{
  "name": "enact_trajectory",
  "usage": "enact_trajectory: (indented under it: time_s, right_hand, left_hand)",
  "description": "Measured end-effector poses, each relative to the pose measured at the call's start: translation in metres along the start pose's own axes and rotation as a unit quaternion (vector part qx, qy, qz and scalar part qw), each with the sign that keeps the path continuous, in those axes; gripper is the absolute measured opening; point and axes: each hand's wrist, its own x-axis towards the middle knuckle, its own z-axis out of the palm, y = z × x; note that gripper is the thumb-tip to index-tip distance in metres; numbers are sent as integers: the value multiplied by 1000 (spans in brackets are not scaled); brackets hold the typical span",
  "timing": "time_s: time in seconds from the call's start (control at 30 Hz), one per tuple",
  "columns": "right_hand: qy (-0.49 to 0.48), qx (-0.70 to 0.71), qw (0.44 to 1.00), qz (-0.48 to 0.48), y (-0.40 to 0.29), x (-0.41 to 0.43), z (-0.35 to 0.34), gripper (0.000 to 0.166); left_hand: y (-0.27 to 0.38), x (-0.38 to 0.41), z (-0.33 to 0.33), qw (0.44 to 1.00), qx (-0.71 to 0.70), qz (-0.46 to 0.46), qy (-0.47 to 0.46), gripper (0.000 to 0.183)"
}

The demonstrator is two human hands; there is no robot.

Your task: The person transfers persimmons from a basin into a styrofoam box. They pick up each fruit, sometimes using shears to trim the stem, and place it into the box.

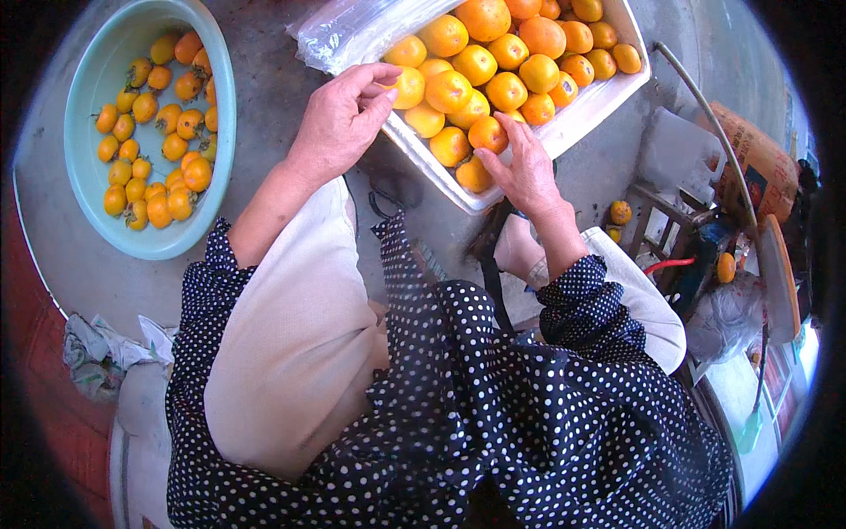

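Observation:
A white foam box (575,125) stands in front of me, holding several orange persimmons (505,90) without visible leafy tops. My left hand (347,119) is at the box's left edge, its curled fingers close beside a persimmon (408,86); whether they touch it is unclear. At the near side of the box, the thumb and fingertips of my right hand (522,162) rest around one persimmon (488,134) lying among the others. Clear plastic film (337,33) hangs over the box's far left rim. To the left, a light blue plastic basin (228,125) holds smaller persimmons (158,209) with their leafy calyxes on.
On the floor to the right lies a persimmon (620,212) near a small dark stool or frame (651,218). Beyond are a cardboard box (753,159) bearing writing, a plastic bag (727,317) and a long curved rod (714,125). Crumpled cloths (99,350) lie at lower left.

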Motion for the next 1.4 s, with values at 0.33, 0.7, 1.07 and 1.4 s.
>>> enact_trajectory:
  time_s: [0.33, 0.7, 1.07, 1.4]
  right_hand:
    - [-95, 89, 992, -7, 7, 6, -15, 55]
    - [-104, 81, 991, -4, 9, 5, -11, 57]
    - [-82, 66, 994, -21, 3, 12, -11, 54]
    - [-76, 57, 995, -7, -8, 2, -15, 54]
  left_hand:
    - [-5, -1, -2, 1000, 18, 19, -4, 29]
    - [-8, -4, -3, 1000, -1, -8, -10, 30]
    - [-14, -13, -9, 999, -37, -23, 3, 25]
    - [-5, -25, -30, 994, -67, 41, 74, 20]
